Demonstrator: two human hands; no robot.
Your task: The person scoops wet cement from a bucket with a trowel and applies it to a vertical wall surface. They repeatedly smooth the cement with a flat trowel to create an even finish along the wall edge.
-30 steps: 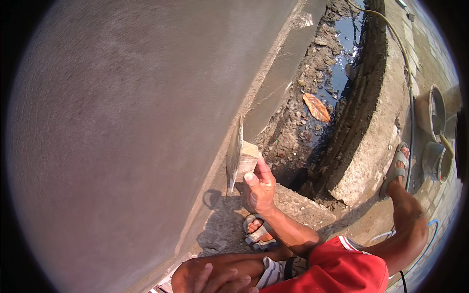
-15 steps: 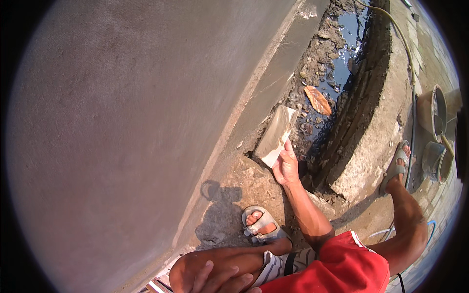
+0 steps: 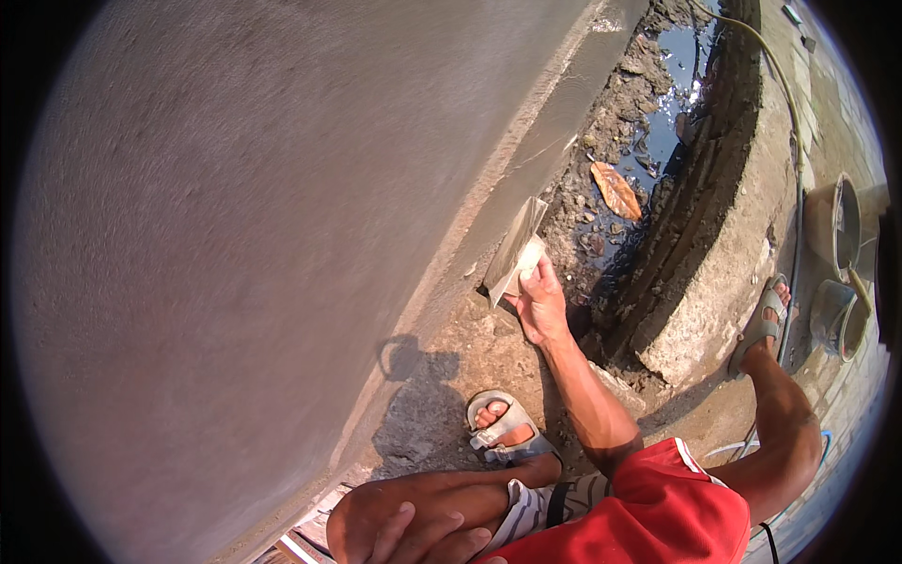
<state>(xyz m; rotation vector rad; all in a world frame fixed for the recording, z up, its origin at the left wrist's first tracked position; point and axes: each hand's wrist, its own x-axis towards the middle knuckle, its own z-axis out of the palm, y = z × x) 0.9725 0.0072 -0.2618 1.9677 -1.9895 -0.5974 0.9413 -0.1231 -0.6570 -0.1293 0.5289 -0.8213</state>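
Note:
My right hand (image 3: 541,301) grips a flat rectangular plastering float (image 3: 516,246) from its back; the handle is mostly hidden by my fingers. The float is tilted on edge, close against the lower band of the smooth grey plastered wall (image 3: 282,235); I cannot tell how much of its face touches. My left hand (image 3: 423,539) lies over my bent knee (image 3: 362,517), fingers spread and holding nothing.
Right of the wall runs a muddy ditch with dark water (image 3: 665,136) and a dry brown leaf (image 3: 616,191). A rough concrete edge (image 3: 709,301) borders it. Two buckets (image 3: 834,221) and a hose (image 3: 794,113) lie farther right. My sandalled feet (image 3: 507,428) straddle the ditch's end.
The float has turned from showing its broad side to standing nearly edge-on, and has shifted slightly left toward the wall with my right hand. My left hand stays on the knee.

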